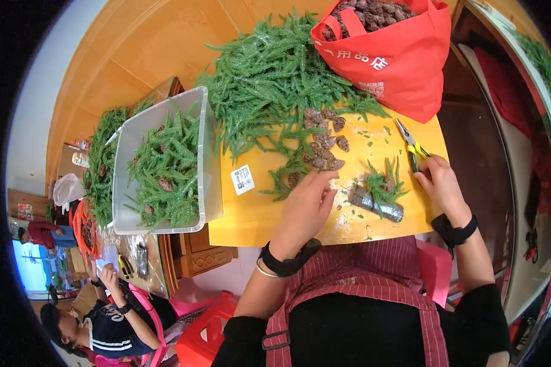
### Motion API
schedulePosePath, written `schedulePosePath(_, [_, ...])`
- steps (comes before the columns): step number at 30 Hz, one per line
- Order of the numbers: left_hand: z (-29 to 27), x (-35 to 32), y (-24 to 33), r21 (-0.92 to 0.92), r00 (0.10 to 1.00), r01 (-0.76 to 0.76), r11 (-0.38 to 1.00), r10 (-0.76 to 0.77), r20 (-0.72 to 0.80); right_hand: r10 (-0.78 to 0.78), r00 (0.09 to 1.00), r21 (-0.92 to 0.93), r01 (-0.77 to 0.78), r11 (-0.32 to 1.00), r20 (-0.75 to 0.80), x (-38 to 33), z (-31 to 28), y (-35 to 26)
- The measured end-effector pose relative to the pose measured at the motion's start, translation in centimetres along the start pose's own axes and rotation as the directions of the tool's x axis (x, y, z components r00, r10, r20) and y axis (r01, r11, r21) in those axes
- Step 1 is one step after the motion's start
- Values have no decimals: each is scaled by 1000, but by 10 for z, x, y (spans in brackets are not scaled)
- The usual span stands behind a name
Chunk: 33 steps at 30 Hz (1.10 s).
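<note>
Head view: looking down on a yellow tabletop (251, 214), the person's striped apron at the lower edge.
Left hand (307, 205): lies palm down on the yellow top, fingers loosely together and stretched toward the pine cones; nothing visibly pinched, and the fingertips are just short of the nearest cone.
Right hand (442, 186): rests on the right edge of the table, fingers curled around the yellow handles of the pliers (411, 145); the plier tips point away from the person.
Bundle between the hands: a grey wrapped stem (379, 205) with a small green sprig tuft (384, 183) lies flat on the table, just right of the left hand and left of the right hand, touching neither.
Pine cones (324, 144): a loose scatter just beyond the left fingertips, running up into the greenery.
Green sprigs (275, 85): a large heap across the far table.
Clear plastic bin (123, 159): to the left, holding more sprigs and cones.
Red bag (404, 61): far right, filled with cones.
Far left: another person (113, 321) seated at a second table.
</note>
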<state>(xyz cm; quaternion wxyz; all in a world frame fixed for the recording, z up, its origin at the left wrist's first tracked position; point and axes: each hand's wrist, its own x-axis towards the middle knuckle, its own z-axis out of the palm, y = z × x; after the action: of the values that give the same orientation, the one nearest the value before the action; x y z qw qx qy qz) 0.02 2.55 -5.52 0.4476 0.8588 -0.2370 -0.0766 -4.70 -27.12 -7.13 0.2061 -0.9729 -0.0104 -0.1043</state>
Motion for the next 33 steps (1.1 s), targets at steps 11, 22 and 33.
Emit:
schedulePosePath(11, [14, 11, 10, 81, 995, -101, 992, 101, 4, -170, 982, 337, 134, 932, 81, 18, -5, -45])
schedulePosePath(22, [55, 36, 10, 260, 967, -252, 932, 253, 32, -407, 879, 260, 345, 902, 247, 29, 11, -38])
schedulePosePath(33, [57, 53, 3, -99, 997, 25, 995, -17, 79, -147, 968, 447, 40, 893, 206, 33, -2, -35])
